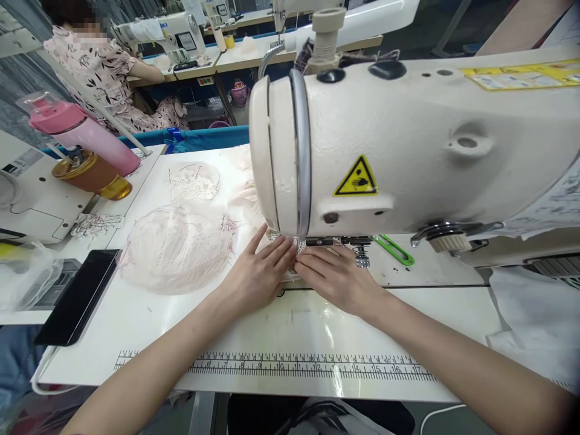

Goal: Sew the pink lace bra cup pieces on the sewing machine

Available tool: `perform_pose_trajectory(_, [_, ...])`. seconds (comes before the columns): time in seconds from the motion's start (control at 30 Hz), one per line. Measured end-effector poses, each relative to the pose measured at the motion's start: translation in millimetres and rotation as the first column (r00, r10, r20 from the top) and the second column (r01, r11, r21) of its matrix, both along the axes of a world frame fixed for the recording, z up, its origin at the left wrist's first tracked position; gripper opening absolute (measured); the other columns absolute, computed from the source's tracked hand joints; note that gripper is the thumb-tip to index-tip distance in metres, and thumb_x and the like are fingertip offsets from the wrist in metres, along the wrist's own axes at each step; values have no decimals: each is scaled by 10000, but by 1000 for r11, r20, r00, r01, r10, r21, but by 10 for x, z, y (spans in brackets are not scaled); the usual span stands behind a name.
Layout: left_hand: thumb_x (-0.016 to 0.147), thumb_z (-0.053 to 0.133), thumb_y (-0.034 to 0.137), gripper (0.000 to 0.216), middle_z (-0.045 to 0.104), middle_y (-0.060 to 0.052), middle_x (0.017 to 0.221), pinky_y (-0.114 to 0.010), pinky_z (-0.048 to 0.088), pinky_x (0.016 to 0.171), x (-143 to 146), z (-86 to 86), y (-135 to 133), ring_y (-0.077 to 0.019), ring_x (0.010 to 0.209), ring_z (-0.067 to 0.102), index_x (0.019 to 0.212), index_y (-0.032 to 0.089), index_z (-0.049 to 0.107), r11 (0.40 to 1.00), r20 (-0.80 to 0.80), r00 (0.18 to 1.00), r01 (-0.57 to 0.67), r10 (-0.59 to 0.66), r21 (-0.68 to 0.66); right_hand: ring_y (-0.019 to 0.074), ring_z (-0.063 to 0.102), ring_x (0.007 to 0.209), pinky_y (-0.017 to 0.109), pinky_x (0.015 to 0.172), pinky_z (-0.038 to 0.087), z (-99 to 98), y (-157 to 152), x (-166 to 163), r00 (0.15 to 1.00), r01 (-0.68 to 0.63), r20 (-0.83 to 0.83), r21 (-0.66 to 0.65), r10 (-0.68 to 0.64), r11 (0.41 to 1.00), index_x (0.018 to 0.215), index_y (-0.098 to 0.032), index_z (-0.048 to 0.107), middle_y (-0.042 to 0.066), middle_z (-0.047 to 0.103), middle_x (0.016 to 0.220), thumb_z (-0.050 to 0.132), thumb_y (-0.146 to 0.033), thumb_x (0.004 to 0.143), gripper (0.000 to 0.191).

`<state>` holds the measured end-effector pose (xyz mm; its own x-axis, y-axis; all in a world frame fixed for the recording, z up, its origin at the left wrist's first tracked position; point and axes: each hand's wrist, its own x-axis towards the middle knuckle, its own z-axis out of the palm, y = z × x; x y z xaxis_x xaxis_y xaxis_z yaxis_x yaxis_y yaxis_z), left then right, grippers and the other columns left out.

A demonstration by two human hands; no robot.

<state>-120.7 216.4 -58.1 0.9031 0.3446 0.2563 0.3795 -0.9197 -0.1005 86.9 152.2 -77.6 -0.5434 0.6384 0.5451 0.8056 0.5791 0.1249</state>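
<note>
A cream sewing machine (389, 145) reaches over the table from the right. Below its head, a piece of pale lace fabric (292, 275) lies on the machine bed, mostly hidden by my fingers. My left hand (260, 266) rests flat on the fabric's left side with fingers stretched out and the thumb apart. From the right, my right hand (333, 275) lies flat beside it, its fingertips on the fabric and nearly touching the left ones. The needle is hidden behind the machine head and hands. Left of my hands lies a heap of sheer pale lace pieces (176, 251).
Green thread snips (394, 250) lie right of the presser area. A black phone (79, 296), an amber bottle (93, 175) and a pink bottle (86, 133) are at the left. White cloth (539, 314) is at the right. Another person (95, 72) sits beyond the table.
</note>
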Motion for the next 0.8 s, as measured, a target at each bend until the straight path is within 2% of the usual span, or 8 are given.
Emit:
perform_pose_trajectory(0.1, [911,498,201,445,626,-145,1330,-579,261,1203,16,-9,-15,-306,1258,582,1334,88,576,1000,11,1000,-18,18,-5,130,618,1007,294,800,431,1,-3,5,1000,5,-11,-1,-5,1000,936,-163,649,13,726,1004,520,-24,906,192])
perform_pose_trajectory(0.3, [930,498,233,410,640,-174,1302,-575,273,1196,58,1,-53,-318,1220,606,1281,51,607,998,15,998,-60,60,31,131,611,1015,292,826,422,24,-10,7,1000,27,6,9,-27,1000,899,-159,642,15,722,983,501,11,887,221])
perform_pose_trajectory(0.63, [922,502,248,452,636,-187,1300,-587,263,1189,102,14,-139,-335,1241,584,1320,47,575,994,2,994,-106,106,42,156,602,916,293,773,410,14,-40,73,993,47,-99,-106,-57,993,978,-215,655,38,700,970,451,-41,915,275])
perform_pose_trajectory(0.8, [951,469,282,447,636,-207,1291,-611,277,1167,112,-1,-167,-353,1239,583,1308,36,581,991,8,993,-114,114,72,158,594,869,307,700,391,41,-40,108,996,84,-16,-57,-85,995,993,-207,652,42,704,974,452,-64,928,255])
